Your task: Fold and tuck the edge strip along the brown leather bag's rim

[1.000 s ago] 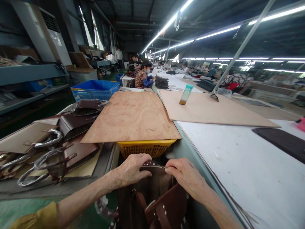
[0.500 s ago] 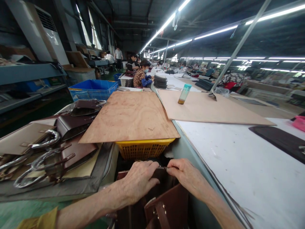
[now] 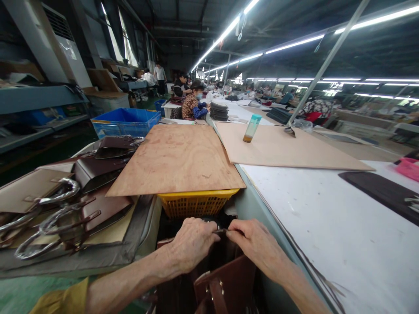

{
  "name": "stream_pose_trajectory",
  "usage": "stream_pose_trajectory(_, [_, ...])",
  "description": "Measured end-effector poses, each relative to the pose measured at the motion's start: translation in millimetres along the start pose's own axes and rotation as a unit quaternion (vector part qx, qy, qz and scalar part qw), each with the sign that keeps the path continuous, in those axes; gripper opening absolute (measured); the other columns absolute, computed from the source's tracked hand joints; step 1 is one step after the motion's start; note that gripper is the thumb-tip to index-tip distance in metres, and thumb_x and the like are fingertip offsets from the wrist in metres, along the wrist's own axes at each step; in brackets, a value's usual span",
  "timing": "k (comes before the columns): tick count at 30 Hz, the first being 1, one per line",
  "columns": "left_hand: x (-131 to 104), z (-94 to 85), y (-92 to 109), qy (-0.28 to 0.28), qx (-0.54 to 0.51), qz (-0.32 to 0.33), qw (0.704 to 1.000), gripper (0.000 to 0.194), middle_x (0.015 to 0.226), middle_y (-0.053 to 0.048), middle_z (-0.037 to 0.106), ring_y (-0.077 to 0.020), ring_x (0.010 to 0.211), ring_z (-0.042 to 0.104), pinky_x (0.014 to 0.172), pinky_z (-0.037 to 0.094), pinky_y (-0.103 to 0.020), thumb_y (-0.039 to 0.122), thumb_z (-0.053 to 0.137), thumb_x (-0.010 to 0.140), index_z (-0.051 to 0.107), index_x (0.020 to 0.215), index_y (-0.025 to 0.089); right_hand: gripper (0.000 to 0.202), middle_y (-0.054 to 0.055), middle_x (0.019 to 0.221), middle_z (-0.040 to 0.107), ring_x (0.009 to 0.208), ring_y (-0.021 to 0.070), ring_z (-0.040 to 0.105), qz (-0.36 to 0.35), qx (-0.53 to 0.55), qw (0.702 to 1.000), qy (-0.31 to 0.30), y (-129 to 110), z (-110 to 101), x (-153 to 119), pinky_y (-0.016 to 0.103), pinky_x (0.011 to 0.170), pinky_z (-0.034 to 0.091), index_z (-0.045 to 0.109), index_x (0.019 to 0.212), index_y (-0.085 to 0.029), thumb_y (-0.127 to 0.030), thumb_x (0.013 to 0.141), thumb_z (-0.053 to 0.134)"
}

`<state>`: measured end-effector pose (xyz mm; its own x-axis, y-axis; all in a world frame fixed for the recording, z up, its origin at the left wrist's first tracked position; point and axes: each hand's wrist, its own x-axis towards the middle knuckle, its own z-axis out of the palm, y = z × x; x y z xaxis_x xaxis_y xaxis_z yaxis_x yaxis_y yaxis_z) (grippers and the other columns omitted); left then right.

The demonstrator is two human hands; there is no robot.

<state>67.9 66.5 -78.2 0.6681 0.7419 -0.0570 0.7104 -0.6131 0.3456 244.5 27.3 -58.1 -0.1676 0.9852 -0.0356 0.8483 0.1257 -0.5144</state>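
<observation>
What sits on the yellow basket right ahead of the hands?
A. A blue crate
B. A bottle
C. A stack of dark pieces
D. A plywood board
D: the plywood board lies flat across the yellow basket, just beyond both hands.

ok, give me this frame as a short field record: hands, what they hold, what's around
left hand: pinching the top edge of a brown bag
right hand: pinching the same edge, fingertips close to the left hand's
in front: yellow basket with a plywood sheet lying on top
left side: brown bags with wrapped handles on a tray
right side: white table, bottle standing on a board
background: other people at tables
</observation>
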Motion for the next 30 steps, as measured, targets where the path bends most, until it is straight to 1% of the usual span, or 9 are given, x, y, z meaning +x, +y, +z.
stream_pose_trajectory(4, [-1,-6.6,3,-0.018,-0.017,0.008,1.0,0.027,0.063,-0.001,0.063,-0.0157,0.059,0.057,0.053,0.035,-0.023,0.029,0.043,0.087,0.063,0.073,0.019,0.013,-0.007,0.066,0.061,0.063,0.012,0.054,-0.03,0.027,0.999,-0.032,0,-4,0,0.021,0.056,0.032,0.063,0.076,-0.025,-0.017,0.079,0.053])
stream_pose_trajectory(7, [-1,-7.1,6,-0.023,-0.021,0.024,0.999,0.027,0.062,-0.001,0.061,-0.0143,0.057,0.055,0.052,0.033,-0.023,0.025,0.043,0.086,0.063,0.069,0.019,0.021,-0.004,0.073,0.066,0.069,0.015,0.058,-0.047,-0.066,0.996,-0.036,-7,-5,1,0.023,0.059,0.033,0.064,0.079,-0.026,-0.01,0.074,0.052])
stream_pose_trajectory(10, [-3,-4.8,7,-0.004,-0.017,0.034,0.999,0.027,0.063,0.0,0.061,-0.0138,0.057,0.054,0.051,0.032,-0.023,0.023,0.043,0.086,0.062,0.068,0.019,0.021,-0.001,0.07,0.068,0.068,0.0169,0.06,-0.048,-0.118,0.991,-0.042,-12,-4,3,0.024,0.057,0.033,0.066,0.074,-0.025,-0.01,0.076,0.051])
stream_pose_trajectory(15, [-7,-5.4,11,0.006,0.001,0.023,1.0,0.025,0.069,-0.001,0.063,-0.0176,0.063,0.059,0.056,0.039,-0.024,0.026,0.042,0.087,0.062,0.074,0.02,0.023,-0.003,0.065,0.067,0.062,0.0138,0.059,-0.047,-0.072,0.996,-0.019,-13,-1,2,0.023,0.055,0.033,0.066,0.067,-0.025,-0.015,0.08,0.049])
stream_pose_trajectory(20, [-8,-14.2,16,-0.034,0.028,0.038,0.998,0.018,0.079,-0.004,0.067,-0.0228,0.073,0.063,0.061,0.045,-0.028,0.026,0.046,0.086,0.064,0.085,0.021,0.025,-0.002,0.068,0.068,0.065,0.0148,0.059,-0.047,-0.044,0.998,0.002,-15,2,-4,0.024,0.056,0.033,0.067,0.07,-0.025,-0.018,0.082,0.047])
stream_pose_trajectory(23, [-9,-22.0,17,-0.069,0.065,0.02,0.995,0.02,0.08,-0.007,0.067,-0.0254,0.073,0.064,0.063,0.048,-0.033,0.024,0.043,0.086,0.063,0.086,0.019,0.019,-0.004,0.077,0.068,0.072,0.0146,0.06,0.0,0.03,1.0,-0.002,-11,-6,-11,0.022,0.061,0.036,0.066,0.086,-0.027,-0.019,0.08,0.05])
stream_pose_trajectory(25, [-12,-28.3,17,-0.083,0.074,0.013,0.994,0.023,0.079,-0.009,0.067,-0.027,0.073,0.064,0.065,0.049,-0.036,0.025,0.041,0.087,0.063,0.086,0.018,0.021,-0.004,0.08,0.068,0.076,0.0158,0.059,0.044,0.048,0.998,-0.015,-6,-16,-17,0.023,0.064,0.037,0.063,0.096,-0.027,-0.02,0.078,0.055])
stream_pose_trajectory(28, [-15,-36.7,20,-0.091,0.075,0.014,0.993,0.025,0.078,-0.011,0.066,-0.0287,0.074,0.064,0.065,0.049,-0.038,0.026,0.04,0.087,0.063,0.085,0.017,0.011,-0.003,0.076,0.066,0.077,0.0175,0.059,0.062,0.002,0.997,-0.041,-5,-27,-23,0.024,0.064,0.037,0.065,0.081,-0.025,-0.022,0.08,0.055])
stream_pose_trajectory(30, [-16,-39.1,22,-0.096,0.085,0.008,0.992,0.024,0.079,-0.011,0.066,-0.0291,0.074,0.064,0.065,0.049,-0.04,0.024,0.04,0.086,0.063,0.087,0.017,0.019,-0.001,0.071,0.065,0.074,0.0178,0.058,0.054,-0.061,0.996,-0.048,-10,-28,-25,0.025,0.062,0.036,0.064,0.071,-0.023,-0.02,0.084,0.051])
